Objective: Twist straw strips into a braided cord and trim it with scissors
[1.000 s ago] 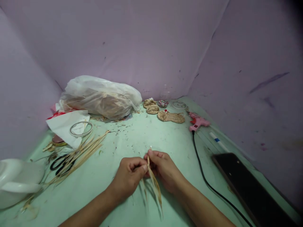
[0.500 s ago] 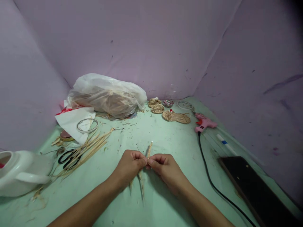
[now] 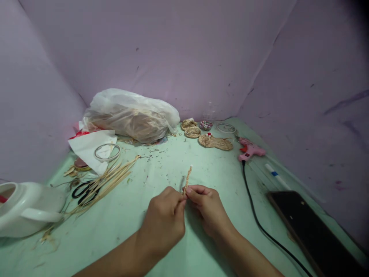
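Note:
A short braid of straw-coloured fibre [image 3: 188, 177] with a whitish tip stands up between my hands, tilted slightly right. My left hand [image 3: 167, 215] is closed round its lower part, back of the hand toward me. From the right, my right hand [image 3: 206, 204] pinches the braid between thumb and fingers. The loose strands under the braid are hidden behind my hands. Left of them on the green tabletop [image 3: 121, 204] lies a bundle of dry fibre strips [image 3: 115, 177], partly over black-handled scissors [image 3: 86, 191].
At the back are a white plastic bag [image 3: 129, 115], a woven sole-shaped piece [image 3: 215, 142] and a bowl of beads [image 3: 205, 125]. A pink glue gun [image 3: 250, 149], its cord and a dark phone [image 3: 311, 231] lie right. A white jug [image 3: 29, 209] stands left.
My left hand has turned over and moved right and down, its back now toward me. More of the braid shows above my fingers, leaning slightly further right; the hanging strands have gone out of sight.

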`<state>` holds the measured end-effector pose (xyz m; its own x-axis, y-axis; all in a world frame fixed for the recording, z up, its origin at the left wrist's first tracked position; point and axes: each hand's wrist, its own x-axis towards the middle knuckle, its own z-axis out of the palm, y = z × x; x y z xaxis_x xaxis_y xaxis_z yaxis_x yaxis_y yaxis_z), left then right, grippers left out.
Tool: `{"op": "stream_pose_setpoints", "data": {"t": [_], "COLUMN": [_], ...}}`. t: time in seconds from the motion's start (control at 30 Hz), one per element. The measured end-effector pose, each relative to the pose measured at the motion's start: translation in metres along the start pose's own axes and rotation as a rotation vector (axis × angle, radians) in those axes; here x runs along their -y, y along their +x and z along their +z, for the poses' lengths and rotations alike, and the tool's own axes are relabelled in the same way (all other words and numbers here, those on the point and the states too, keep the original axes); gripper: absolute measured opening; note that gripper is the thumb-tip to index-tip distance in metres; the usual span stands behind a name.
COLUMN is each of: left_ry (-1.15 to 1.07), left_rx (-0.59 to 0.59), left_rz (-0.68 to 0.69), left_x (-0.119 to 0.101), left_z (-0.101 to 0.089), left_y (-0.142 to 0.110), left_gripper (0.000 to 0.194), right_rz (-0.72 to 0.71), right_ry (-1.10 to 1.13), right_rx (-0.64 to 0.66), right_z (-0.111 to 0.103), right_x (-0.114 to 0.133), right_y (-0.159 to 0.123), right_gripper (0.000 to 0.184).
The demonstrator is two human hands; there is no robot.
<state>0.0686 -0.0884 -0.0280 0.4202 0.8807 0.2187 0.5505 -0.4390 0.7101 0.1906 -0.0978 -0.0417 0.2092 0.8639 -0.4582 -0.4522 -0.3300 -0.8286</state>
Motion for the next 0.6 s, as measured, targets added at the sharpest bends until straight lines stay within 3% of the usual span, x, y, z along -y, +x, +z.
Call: {"op": "stream_pose_setpoints", "data": {"t": [0.2,0.27,0.33,0.4,0.47,0.53,0.6], "left_ry": [0.279,0.373,0.42,0.361,0.196,-0.042,-0.306], "left_rx": [0.037,0.052,0.06,0.018,-0.075,-0.11,-0.02], "left_rz": [0.452,0.538,0.53,0.441,0.246,-0.08,-0.451], "left_x": [0.005,0.002,-0.004,-0.01,-0.014,-0.014,-0.012], "left_z": [0.014,0.011,0.003,-0.007,-0.016,-0.022,-0.023], "left_y": [-0.01,-0.01,-0.009,-0.007,-0.002,0.008,0.017], "left_gripper": [0.028,0.029,0.024,0.018,0.015,0.018,0.03], "right_rz": [0.126,0.142,0.128,0.103,0.092,0.093,0.098], "right_ry": [0.105,0.132,0.158,0.17,0.166,0.149,0.135], "right_rx": [-0.007,0.003,0.008,0.017,0.037,0.049,0.066], "right_z": [0.003,0.002,0.001,0.001,0.001,0.002,0.005], "right_x": [0.006,0.007,0.007,0.005,0.004,0.004,0.005], "right_y": [-0.005,-0.005,-0.003,-0.002,-0.002,-0.004,-0.007], "right_gripper": [0.018,0.017,0.019,0.022,0.023,0.022,0.022]}}
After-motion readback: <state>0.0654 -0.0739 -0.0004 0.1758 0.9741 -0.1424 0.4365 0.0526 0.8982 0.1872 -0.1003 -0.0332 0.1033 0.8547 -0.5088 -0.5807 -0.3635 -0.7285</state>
